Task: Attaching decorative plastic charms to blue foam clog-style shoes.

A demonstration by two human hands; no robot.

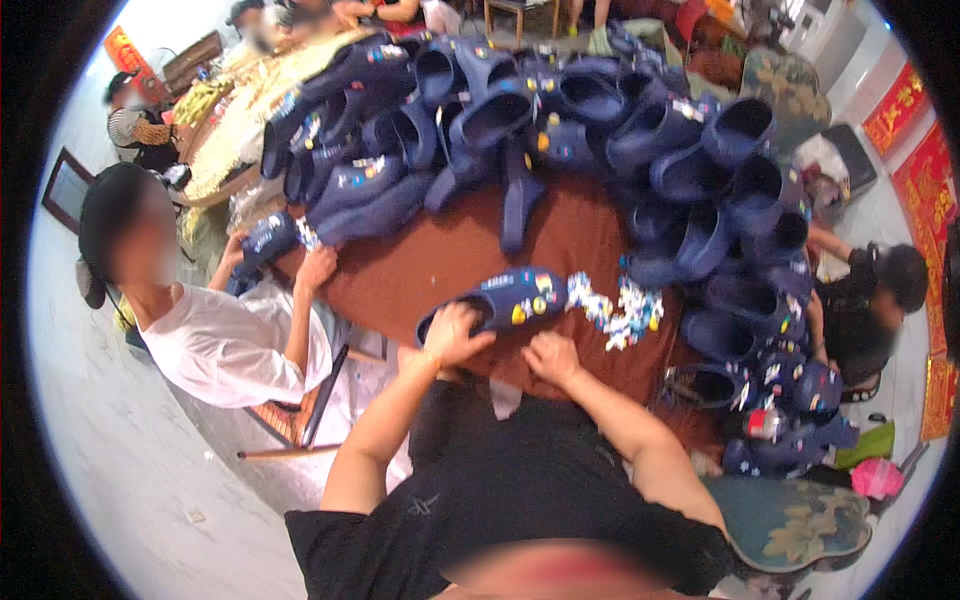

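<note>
The dark blue shoe (515, 300) lies on the brown worktop (400, 275), just left of the charm heap (632, 312), with its toe end beside it. The left hand (456, 335) is farther left of the heap, with its fingers in the shoe's opening. They are hidden there, so I can't tell if that grip is pinching. The right hand (552, 358) is nearer the person than the heap and a bit left. Its fingers curl in, and I can't tell if they pinch anything small.

To do this well, I think the left hand should hold the shoe firmly from inside, so it won't slide. Keep its toe from bumping the heap. More blue shoes (490, 120) sit past the heap, so leave them alone.
</note>
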